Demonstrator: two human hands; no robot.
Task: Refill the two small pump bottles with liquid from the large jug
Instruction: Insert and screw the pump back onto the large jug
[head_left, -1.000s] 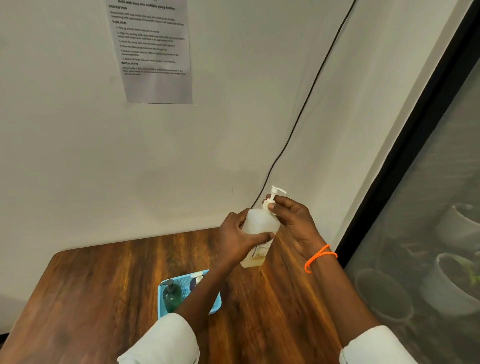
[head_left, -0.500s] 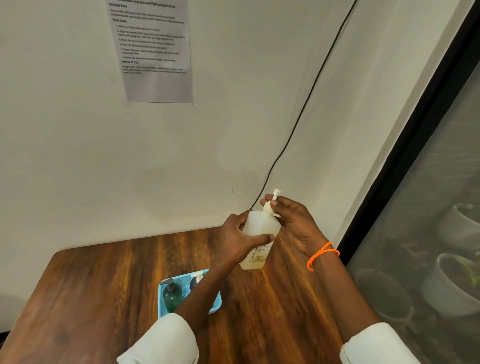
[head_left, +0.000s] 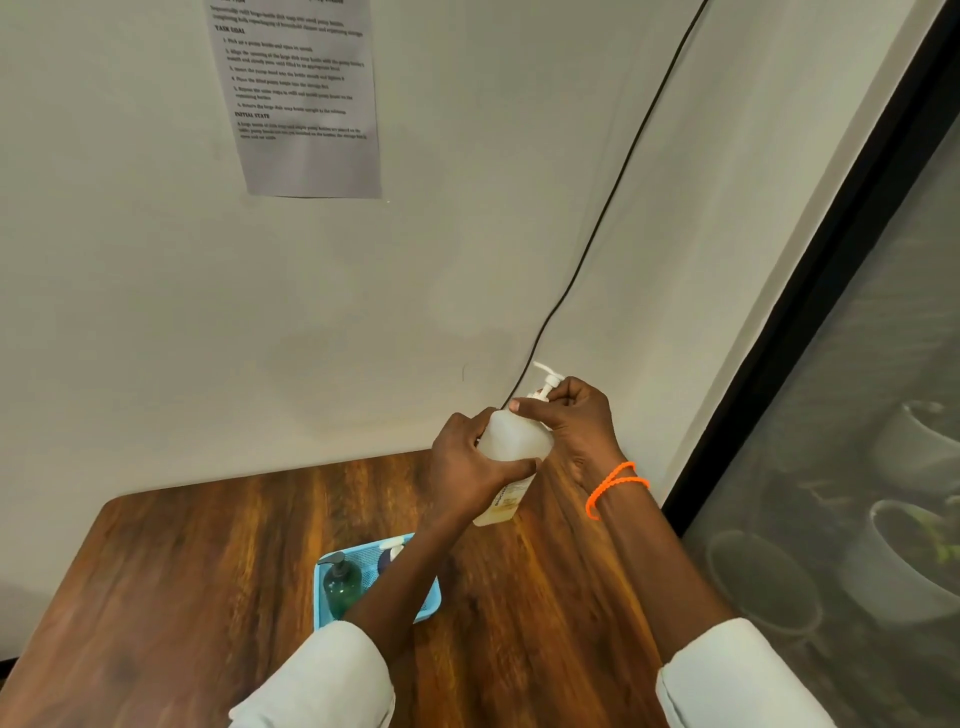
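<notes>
Head view shows us holding a translucent white pump bottle (head_left: 511, 441) above the far right part of a wooden table (head_left: 218, 561). Our left hand (head_left: 467, 467) wraps around the bottle's body, fingers curled across its front. Our right hand (head_left: 571, 421) sits just above and to the right of the left, its thumb and fingers pinching the collar at the bottle's neck, and the white pump head (head_left: 546, 375) pokes out above them

We judge the step in hand to be turning the collar, though we cannot tell whether it is loosening or tightening. To do it well, we hold the body firm with the left hand, twist only at the collar, and keep the bottle near upright so nothing spills

Both forearms reach forward and meet at the bottle. The right wrist, below the hand, wears an orange bracelet (head_left: 613, 486)

Below the left forearm, nearer to us, a blue tray (head_left: 324, 597) lies on the table. It holds a dark green pump bottle (head_left: 342, 584) and a second bottle (head_left: 389, 553), mostly hidden by the arm. No large jug is in sight
</notes>
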